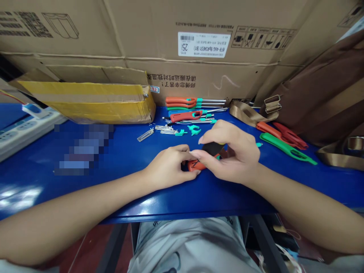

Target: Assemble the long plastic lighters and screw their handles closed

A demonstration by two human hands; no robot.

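Observation:
On the blue table, my left hand [170, 165] is closed on the end of an orange lighter casing [196, 165], with thin black marks or wires at that end. My right hand [234, 151] curls over the same casing and grips a stubby black handle-like piece [212, 149] with a bit of yellow at its edge. Its exact kind is hidden by the fingers. A turquoise part shows beneath the right hand. Just beyond the hands lie loose turquoise triggers [194, 130] and several clear plastic fuel tanks [166, 129].
Behind is a pile of long-necked lighters [184, 115] with metal rods. Green [286, 148] and red [290, 136] casings lie right, near a buckled strap [246, 112] and brown bag [321, 91]. A yellow-taped carton [108, 102] and power strip [31, 127] stand left. A large cardboard box [136, 34] walls the back.

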